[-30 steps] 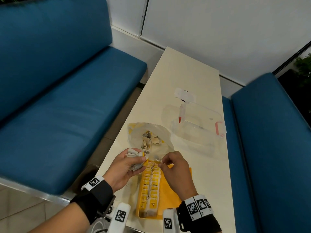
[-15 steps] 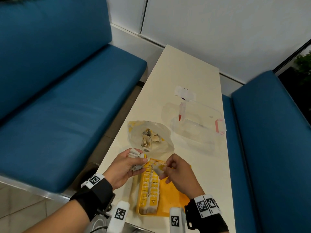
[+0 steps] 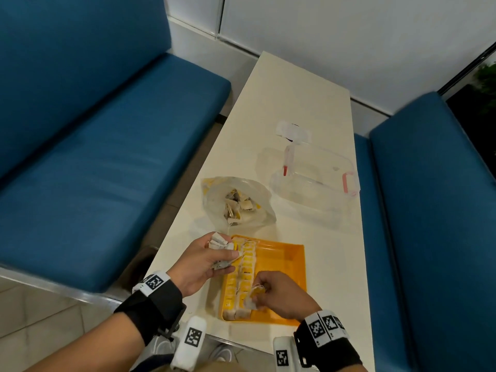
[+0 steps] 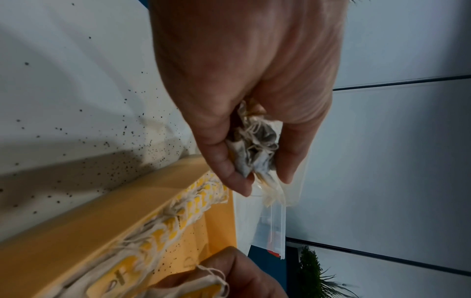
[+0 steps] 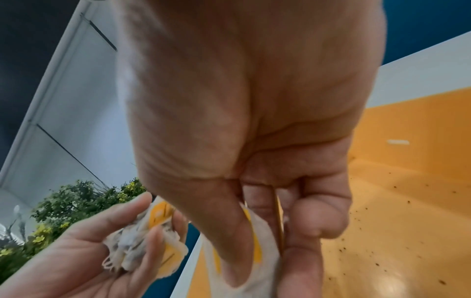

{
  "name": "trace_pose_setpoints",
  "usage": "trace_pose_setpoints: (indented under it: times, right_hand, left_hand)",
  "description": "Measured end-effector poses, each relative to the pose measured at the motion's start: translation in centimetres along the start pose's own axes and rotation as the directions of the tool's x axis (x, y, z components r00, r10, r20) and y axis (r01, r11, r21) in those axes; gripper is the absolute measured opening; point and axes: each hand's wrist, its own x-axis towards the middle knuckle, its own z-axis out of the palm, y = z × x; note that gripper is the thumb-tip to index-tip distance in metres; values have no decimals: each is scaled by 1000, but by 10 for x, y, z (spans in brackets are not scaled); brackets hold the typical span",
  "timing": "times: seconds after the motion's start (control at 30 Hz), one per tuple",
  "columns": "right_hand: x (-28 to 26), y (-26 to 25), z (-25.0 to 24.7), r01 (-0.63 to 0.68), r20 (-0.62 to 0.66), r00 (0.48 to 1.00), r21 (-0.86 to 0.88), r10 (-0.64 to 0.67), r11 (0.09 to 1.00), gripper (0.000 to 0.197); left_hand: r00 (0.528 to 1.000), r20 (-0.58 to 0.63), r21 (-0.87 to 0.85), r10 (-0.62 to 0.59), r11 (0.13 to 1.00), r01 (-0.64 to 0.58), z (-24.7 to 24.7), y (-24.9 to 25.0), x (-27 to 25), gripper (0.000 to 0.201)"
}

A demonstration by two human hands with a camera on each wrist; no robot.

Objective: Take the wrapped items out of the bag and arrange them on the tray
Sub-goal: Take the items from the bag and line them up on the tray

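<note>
An orange tray (image 3: 284, 267) lies at the near end of the table, with rows of tea bags (image 3: 243, 275) lined along its left side. Beyond it a clear plastic bag (image 3: 236, 202) lies open with more tea bags inside. My left hand (image 3: 212, 257) hovers at the tray's left rim and grips a bunch of tea bags (image 4: 254, 149). My right hand (image 3: 271, 294) is low over the near part of the rows and pinches one tea bag (image 5: 262, 262) with a yellow tag between thumb and fingers.
A clear lidded container (image 3: 314, 181) with pink clips stands to the right of the bag, and a small white packet (image 3: 292, 131) lies behind it. Blue benches (image 3: 94, 157) flank the narrow white table (image 3: 295, 98). Dark crumbs speckle the table and tray floor.
My right hand has drawn back from the far end of the rows toward the near end, carrying one tea bag. The left hand stays at the tray's left rim with its bunch.
</note>
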Motion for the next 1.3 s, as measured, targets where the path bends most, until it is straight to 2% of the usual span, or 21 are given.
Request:
trace_pose_setpoints:
  times: [0.13,0.27,0.47,0.83,1.1,1.3]
  right_hand:
    - [5,-6,7,-11,72,997,-42,14,999,17]
    - [10,-10,12,5,129,991,-172,18,985,21]
    - [14,-15,16,51,163,987,-350,7,935,38]
    - [16,-18,15,29,200,978,-402,57,915,43]
    - [16,-16,22,-30,131,987,-395,89,918,44]
    - [17,-14,37,-47,35,997,-417,67,908,21]
  left_hand:
    - [1000,28,35,-5,999,4,2,-3,-1,33]
    - [999,32,63,-8,998,6,4,-5,-1,33]
    - [999,36,110,-17,994,13,1,-6,1,36]
    - [995,77,203,-55,978,38,3,-8,3,40]
    - [993,102,257,-60,966,32,8,-12,3,37]
    - [993,100,263,-65,964,37,6,-13,3,37]
